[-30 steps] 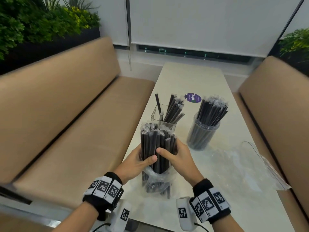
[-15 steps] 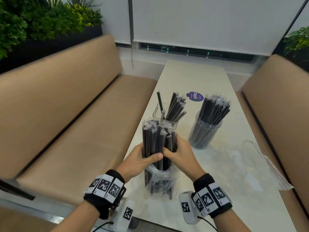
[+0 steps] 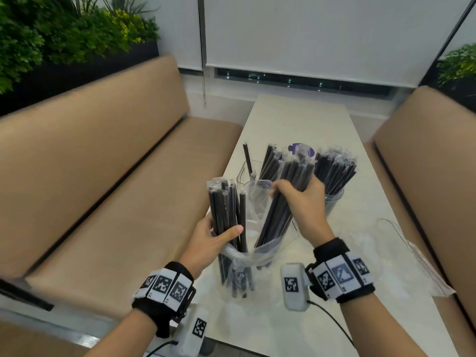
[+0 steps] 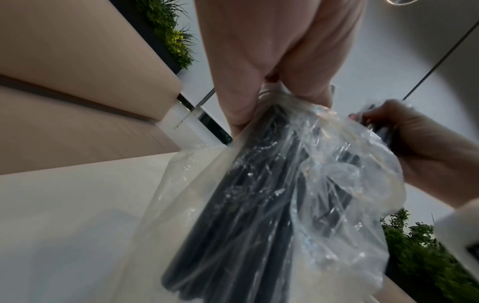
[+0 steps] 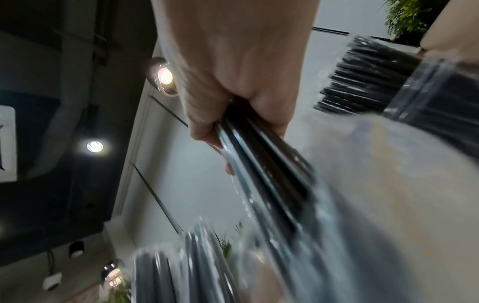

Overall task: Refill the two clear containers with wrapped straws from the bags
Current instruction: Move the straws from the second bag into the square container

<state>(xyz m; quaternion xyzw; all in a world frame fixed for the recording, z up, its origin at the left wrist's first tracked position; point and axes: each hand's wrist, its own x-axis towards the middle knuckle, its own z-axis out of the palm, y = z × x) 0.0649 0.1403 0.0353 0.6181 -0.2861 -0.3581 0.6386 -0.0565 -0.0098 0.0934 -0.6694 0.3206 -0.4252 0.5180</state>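
My left hand (image 3: 219,235) grips an upright bundle of black wrapped straws (image 3: 225,204) that stands in a clear plastic bag (image 3: 239,264) at the table's near end. A second bundle (image 3: 286,197) leans to the right, gripped by my right hand (image 3: 296,199), its lower ends still inside the bag's mouth. Behind them stand a square clear container (image 3: 244,173) with a few straws and a round clear container (image 3: 333,202) packed full. The left wrist view shows the left hand (image 4: 272,90) holding straws through the bag (image 4: 259,205). In the right wrist view, blurred straws (image 5: 264,160) pass through my right hand (image 5: 241,98).
An empty clear bag (image 3: 401,256) lies flat on the pale table (image 3: 298,119) to the right. Tan bench seats (image 3: 103,176) line both sides of the table. A round purple sticker (image 3: 301,150) sits behind the containers. Planters stand behind the benches.
The single bundle held by both hands has split: my right hand has pulled part of the straws up and to the right, while the left hand keeps the rest upright in the bag.
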